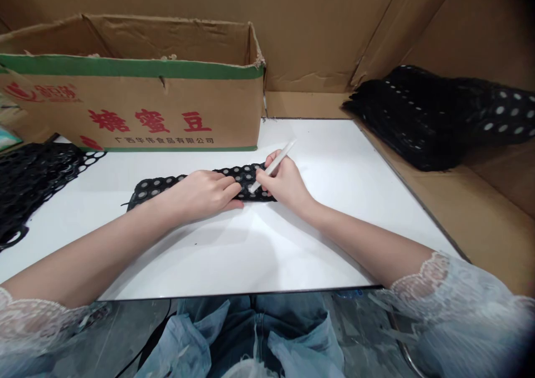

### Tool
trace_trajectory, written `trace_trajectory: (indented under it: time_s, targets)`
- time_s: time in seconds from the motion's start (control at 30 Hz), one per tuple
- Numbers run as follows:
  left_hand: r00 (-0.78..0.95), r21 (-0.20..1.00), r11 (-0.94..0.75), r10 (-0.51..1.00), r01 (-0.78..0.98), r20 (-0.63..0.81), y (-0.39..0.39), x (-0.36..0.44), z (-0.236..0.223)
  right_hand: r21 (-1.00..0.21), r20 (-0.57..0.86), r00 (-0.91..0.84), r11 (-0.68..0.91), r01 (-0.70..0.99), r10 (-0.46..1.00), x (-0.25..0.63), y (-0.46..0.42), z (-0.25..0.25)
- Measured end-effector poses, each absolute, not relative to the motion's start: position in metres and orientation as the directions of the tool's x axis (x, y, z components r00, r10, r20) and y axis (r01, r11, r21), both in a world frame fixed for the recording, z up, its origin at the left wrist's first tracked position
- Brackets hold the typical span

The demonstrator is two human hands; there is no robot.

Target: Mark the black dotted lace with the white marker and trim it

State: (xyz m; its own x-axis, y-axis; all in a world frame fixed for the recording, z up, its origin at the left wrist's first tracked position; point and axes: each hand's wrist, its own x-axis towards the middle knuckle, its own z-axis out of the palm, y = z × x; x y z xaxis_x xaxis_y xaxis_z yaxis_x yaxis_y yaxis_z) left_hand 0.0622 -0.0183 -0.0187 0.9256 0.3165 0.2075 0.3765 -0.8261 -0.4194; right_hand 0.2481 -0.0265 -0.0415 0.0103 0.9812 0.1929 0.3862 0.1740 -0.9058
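A flat black strip with rows of round greyish dots lies crosswise on the white table. My left hand is pressed over its middle, fingers together and bent, thumb along the near edge; it covers part of the strip. In my right hand is a slim white pen-like stick, pinched between fingers and thumb. The stick slants down to the left, and its lower tip is at the strip's dots, just right of my left fingertips. Whether the tip touches a dot I cannot tell.
Behind the strip stands a cardboard box with a green rim and red lettering. A pile of black ring-patterned sheets lies at the left. Stacked black dotted strips rest on cardboard at the right. Cardboard walls enclose the white table.
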Motion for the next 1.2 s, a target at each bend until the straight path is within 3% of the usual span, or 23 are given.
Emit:
trace_trajectory:
  time_s: [0.33,0.53,0.73,0.8,0.97,1.2]
  targets:
    - [0.907,-0.467,-0.781,0.317,0.415,0.276,-0.021,0.065,-0.022,-0.924,0.134,0.004,0.124,0.363,0.991,0.245,-0.027,-0.039]
    - [0.858,-0.411,-0.767,0.354,0.494,0.371,-0.024,0.067,-0.027,-0.838,0.243,-0.029,0.225,0.497,0.970,0.241,-0.026,-0.039]
    - [0.707,-0.357,-0.635,0.461,0.685,0.537,-0.027,0.075,-0.037,-0.793,0.292,-0.099,0.299,0.531,0.951,0.240,-0.029,-0.037]
    - [0.707,-0.344,-0.639,0.483,0.688,0.516,-0.027,0.074,-0.034,-0.831,0.276,-0.078,0.278,0.481,0.958,0.243,-0.029,-0.036]
    - [0.817,-0.283,-0.770,0.502,0.572,0.285,-0.025,0.067,-0.017,-0.939,0.136,0.042,0.116,0.323,0.990,0.255,-0.028,-0.037]
    - [0.884,-0.404,-0.786,0.412,0.468,0.222,-0.031,0.079,-0.020,-0.856,0.264,0.035,0.217,0.470,0.964,0.258,-0.027,-0.040]
